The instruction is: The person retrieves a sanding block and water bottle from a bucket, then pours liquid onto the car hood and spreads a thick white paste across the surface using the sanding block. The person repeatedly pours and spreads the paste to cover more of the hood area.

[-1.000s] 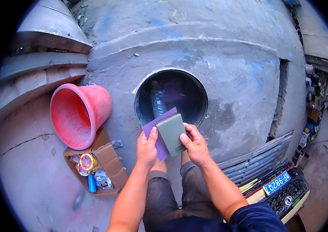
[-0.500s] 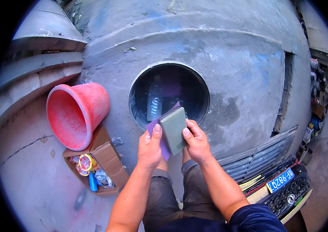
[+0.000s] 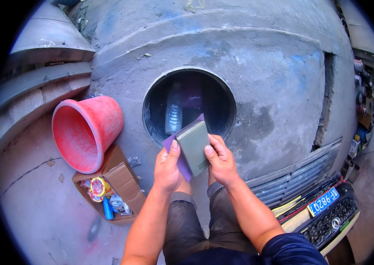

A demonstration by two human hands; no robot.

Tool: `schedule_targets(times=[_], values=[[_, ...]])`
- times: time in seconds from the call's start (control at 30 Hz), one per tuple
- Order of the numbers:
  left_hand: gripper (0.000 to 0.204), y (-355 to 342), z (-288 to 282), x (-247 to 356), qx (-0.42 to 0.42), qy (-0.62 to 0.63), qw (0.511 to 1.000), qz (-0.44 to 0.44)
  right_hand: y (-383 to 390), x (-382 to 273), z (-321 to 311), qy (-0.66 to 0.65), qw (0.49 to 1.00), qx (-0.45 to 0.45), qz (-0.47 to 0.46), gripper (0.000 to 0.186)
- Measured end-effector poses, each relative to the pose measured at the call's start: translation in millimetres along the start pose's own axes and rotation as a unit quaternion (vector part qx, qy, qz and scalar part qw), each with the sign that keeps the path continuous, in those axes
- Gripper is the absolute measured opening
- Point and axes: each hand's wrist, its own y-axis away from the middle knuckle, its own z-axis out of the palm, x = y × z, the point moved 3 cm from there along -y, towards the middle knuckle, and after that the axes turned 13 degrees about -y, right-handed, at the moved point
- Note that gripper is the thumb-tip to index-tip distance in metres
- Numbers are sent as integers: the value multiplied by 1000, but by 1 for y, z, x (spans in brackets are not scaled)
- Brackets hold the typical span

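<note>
Between my hands, in front of me, are a grey-green flat block (image 3: 189, 145) and a thin purple sheet (image 3: 182, 170) lying along its left side and back. My left hand (image 3: 167, 170) is closed on the sheet's left part, thumb up against the block's left edge. My right hand (image 3: 222, 163) grips the block's right side, thumb on its face. Just beyond them is a dark round opening with a metal rim (image 3: 189, 68), set in grey concrete; inside, a clear plastic bottle (image 3: 173, 116) lies beside a blurry purple shape.
A red bucket (image 3: 85, 130) lies tipped on the left, beside an open cardboard box (image 3: 125, 192) of small items. Concrete steps (image 3: 45, 88) are at upper left. A slatted metal panel (image 3: 293, 165) and a bumper-like part with a blue plate (image 3: 345, 207) are right; clutter (image 3: 361, 110) lines the far right.
The block has tilted so that more of its left edge shows. My hands still grip it and the sheet, slightly higher in the picture. The view has shifted a little.
</note>
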Motion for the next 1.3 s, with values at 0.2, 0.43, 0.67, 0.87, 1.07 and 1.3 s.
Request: schedule_targets(times=[0.2,0.43,0.67,0.87,1.07,1.3], values=[[39,0,-1,1,12,-17,1000,-4,-1,-10,3,51,998,-11,-18,37],[39,-1,-1,4,6,-6,1000,-10,0,-12,5,67,997,-16,-32,37],[44,0,-4,-2,-2,-4,1000,-6,2,-18,7,88,995,-19,-47,37],[47,0,2,0,-12,19,1000,-8,1,-17,4,93,994,-20,-46,37],[47,1,1,-1,-28,30,999,-5,2,-18,5,109,993,-20,-50,37],[43,4,3,-4,-18,10,1000,-13,6,-15,5,131,989,11,-66,39]])
